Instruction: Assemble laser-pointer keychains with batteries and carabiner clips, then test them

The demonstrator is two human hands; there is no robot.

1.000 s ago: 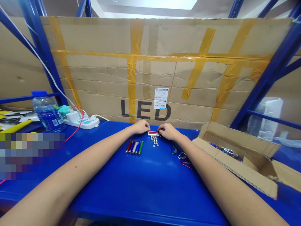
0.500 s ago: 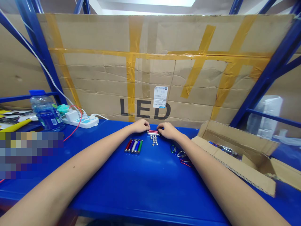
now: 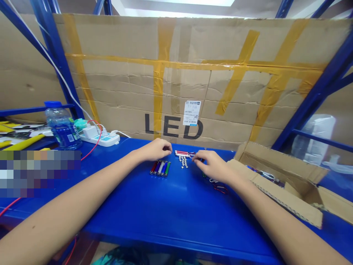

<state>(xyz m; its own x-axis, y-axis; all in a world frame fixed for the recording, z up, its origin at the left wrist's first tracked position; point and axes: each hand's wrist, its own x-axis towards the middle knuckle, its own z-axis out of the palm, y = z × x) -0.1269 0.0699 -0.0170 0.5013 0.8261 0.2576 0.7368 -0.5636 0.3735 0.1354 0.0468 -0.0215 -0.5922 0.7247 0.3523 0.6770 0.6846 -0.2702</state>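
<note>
My left hand [image 3: 156,150] hovers just above a row of slim metal tubes [image 3: 160,168] in red, purple, silver, blue and green. Its fingers are loosely curled with a gap to the thumb, and nothing shows between them. Over the carabiners [image 3: 220,188], my right hand [image 3: 211,165] is bent with its fingers apart; I see nothing held in it. Between the hands, several small round silver button cells [image 3: 183,162] lie in a cluster. Behind them rest red and silver tubes [image 3: 182,153], laid sideways. The right hand partly hides the carabiners.
An open cardboard box [image 3: 286,195] with metal items inside stands at the right. To the left are a blue-capped bottle [image 3: 64,127] and a white power strip [image 3: 106,140] with cables. A large cardboard sheet [image 3: 132,84] closes off the back of the blue table [image 3: 165,213].
Both hands have come away from the sideways red and silver tubes. The left moved left and toward the row of tubes; the right moved right and nearer, over the carabiners. The view shifted slightly.
</note>
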